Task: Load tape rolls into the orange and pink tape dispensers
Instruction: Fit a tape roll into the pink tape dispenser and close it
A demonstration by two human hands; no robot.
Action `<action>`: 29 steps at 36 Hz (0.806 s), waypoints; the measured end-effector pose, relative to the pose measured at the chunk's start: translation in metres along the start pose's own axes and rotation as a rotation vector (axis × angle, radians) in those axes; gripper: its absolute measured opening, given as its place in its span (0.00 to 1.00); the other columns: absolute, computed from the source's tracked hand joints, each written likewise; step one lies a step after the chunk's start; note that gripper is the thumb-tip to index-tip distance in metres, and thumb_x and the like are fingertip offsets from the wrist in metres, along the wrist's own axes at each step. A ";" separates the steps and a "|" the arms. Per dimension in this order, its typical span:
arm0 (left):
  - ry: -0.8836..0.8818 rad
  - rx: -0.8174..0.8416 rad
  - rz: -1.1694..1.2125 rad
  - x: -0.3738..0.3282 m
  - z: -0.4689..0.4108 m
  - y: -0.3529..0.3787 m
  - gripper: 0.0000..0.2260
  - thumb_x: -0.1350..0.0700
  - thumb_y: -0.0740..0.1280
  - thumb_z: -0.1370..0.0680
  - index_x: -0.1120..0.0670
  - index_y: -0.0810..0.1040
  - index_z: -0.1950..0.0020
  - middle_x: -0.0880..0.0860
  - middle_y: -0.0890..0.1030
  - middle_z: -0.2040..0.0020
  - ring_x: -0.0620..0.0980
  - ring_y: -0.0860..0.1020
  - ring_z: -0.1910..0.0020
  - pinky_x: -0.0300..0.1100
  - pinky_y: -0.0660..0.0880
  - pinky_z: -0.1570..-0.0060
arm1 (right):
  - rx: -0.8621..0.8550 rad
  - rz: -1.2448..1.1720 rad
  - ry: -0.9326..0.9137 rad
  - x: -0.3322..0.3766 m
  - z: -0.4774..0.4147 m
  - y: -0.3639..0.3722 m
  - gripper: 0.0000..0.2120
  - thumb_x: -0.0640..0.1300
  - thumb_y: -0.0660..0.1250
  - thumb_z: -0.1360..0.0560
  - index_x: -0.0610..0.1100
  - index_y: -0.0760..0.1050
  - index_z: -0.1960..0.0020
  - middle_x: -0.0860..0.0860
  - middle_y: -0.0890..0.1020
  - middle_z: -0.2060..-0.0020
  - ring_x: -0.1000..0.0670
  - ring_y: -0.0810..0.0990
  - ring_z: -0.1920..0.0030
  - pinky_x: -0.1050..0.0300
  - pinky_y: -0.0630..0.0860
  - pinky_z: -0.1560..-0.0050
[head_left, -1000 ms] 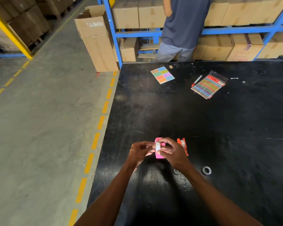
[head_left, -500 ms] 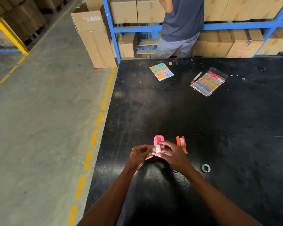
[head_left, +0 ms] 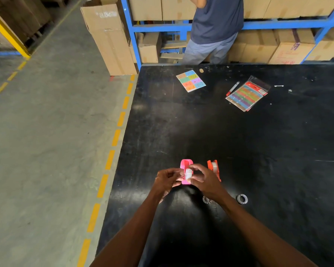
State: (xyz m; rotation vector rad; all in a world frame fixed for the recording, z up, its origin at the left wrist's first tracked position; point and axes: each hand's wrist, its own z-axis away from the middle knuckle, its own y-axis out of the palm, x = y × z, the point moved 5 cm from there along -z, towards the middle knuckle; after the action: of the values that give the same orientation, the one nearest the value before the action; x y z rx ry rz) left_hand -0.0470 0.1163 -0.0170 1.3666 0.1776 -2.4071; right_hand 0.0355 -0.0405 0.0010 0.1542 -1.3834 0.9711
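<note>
A pink tape dispenser [head_left: 185, 164] sits on the black table [head_left: 239, 141], its near half hidden behind my fingers. My left hand [head_left: 167, 179] and my right hand [head_left: 203, 179] meet just above it, both pinching a small white tape roll [head_left: 188, 174]. Right beside my right hand stands the orange dispenser [head_left: 213, 167], with a clear tape roll seated in it. Two small grey rings lie on the table near my right wrist, one ring [head_left: 206, 199] partly covered by it and the other ring [head_left: 242, 199] further right.
At the far side lie a sheet of coloured labels [head_left: 190, 80], a red marker [head_left: 232, 88] and a bagged pack of coloured labels [head_left: 247, 94]. A person [head_left: 214, 27] stands by blue shelving with cardboard boxes. The table's left edge [head_left: 121, 143] drops to a concrete floor.
My hands have kept the white roll over the pink dispenser with small finger shifts. The person behind the table has shifted slightly.
</note>
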 end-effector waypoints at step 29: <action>0.161 0.035 -0.643 0.025 -0.096 -0.003 0.24 0.58 0.75 0.25 0.50 0.77 0.29 0.50 0.79 0.35 0.47 0.78 0.38 0.45 0.78 0.39 | 0.108 0.636 0.030 -0.031 -0.077 -0.002 0.20 0.58 0.68 0.26 0.58 0.75 0.35 0.52 0.74 0.42 0.47 0.73 0.41 0.47 0.64 0.41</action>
State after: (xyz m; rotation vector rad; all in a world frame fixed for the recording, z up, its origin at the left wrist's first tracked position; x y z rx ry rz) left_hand 0.0172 0.1400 -0.0882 1.7207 0.7179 -2.7973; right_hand 0.0975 -0.0094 -0.0435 -0.2364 -1.3773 1.5661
